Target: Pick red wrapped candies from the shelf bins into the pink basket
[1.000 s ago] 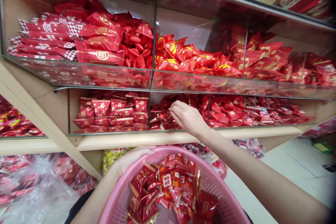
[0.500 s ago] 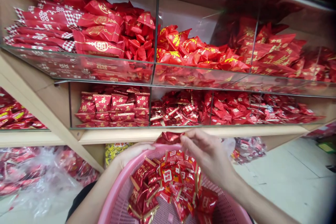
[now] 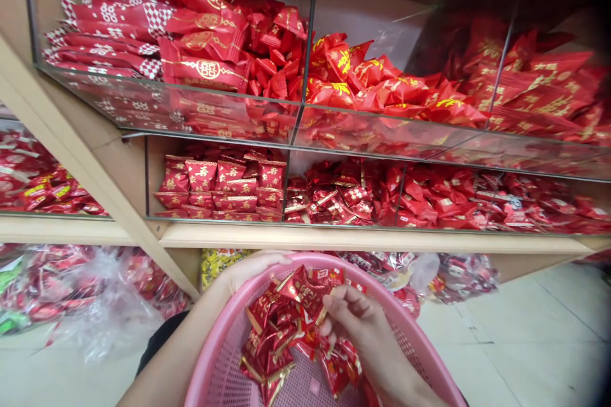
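Note:
A pink plastic basket (image 3: 203,356) with perforated walls is in front of me, at the bottom of the view. My left hand (image 3: 252,267) grips its far-left rim; the rim hides part of the fingers. Inside lie several red and gold candy packets (image 3: 265,356), heaped loosely. Over the heap my right hand (image 3: 356,321) pinches the edge of a red candy packet (image 3: 305,289) with gold print and gold ends. The lower fingers of that hand are close to the packets below.
Above the basket, glass-fronted shelf compartments (image 3: 229,111) hold many red wrapped sweets. A wooden ledge (image 3: 372,238) runs just beyond the basket's far rim. Clear plastic bags of sweets (image 3: 81,292) lie on the floor at left, others (image 3: 463,276) under the ledge at right.
My right hand has brought the candy packet from the basket's far rim down over the heap inside. My left hand stays on the rim. The view has shifted slightly, with the shelves moving right.

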The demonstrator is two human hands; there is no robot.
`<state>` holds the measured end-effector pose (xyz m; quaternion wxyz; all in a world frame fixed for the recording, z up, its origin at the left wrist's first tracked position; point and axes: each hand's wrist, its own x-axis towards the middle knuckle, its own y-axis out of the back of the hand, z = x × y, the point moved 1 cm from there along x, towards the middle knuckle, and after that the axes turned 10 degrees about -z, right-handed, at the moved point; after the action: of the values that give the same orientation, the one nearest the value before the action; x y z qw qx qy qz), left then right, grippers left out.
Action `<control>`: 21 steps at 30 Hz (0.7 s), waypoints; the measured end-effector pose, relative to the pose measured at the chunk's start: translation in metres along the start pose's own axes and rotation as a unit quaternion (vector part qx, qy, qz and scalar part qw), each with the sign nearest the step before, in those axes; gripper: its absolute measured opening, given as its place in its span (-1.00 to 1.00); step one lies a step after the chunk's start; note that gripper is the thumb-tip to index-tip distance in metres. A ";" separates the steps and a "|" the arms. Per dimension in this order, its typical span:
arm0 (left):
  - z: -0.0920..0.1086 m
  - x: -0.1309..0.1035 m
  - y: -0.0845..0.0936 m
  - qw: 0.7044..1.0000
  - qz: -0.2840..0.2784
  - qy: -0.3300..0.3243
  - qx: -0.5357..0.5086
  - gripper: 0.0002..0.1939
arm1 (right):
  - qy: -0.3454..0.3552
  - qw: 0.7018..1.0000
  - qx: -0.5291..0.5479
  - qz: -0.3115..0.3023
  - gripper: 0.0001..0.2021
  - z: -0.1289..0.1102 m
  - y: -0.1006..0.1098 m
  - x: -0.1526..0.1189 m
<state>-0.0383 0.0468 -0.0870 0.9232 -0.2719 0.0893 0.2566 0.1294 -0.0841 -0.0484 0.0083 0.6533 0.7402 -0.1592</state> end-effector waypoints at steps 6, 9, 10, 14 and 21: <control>-0.005 0.004 0.009 1.000 0.011 -0.010 -0.003 -0.64 | 0.084 0.992 -0.098 0.015 -0.84 -0.012 0.010 -0.004; -0.004 0.003 0.008 1.000 0.000 -0.012 0.001 -0.65 | 0.036 0.999 -0.040 -0.007 -0.82 -0.014 0.007 -0.006; -0.004 0.003 0.008 1.000 -0.006 -0.013 0.000 -0.66 | 0.015 1.000 -0.016 -0.010 -0.81 -0.013 0.005 -0.007; -0.003 0.002 0.006 1.000 -0.016 -0.016 0.003 -0.65 | -0.056 0.997 0.060 0.001 -0.76 -0.006 -0.007 -0.008; -0.004 0.004 0.004 1.000 -0.024 -0.013 -0.007 -0.62 | -0.097 0.984 0.030 -0.146 -0.60 -0.005 -0.012 -0.013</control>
<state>-0.0376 0.0492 -0.0934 0.9282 -0.2775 0.0688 0.2380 0.1209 -0.0964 -0.0384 0.0365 0.5194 0.8183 -0.2435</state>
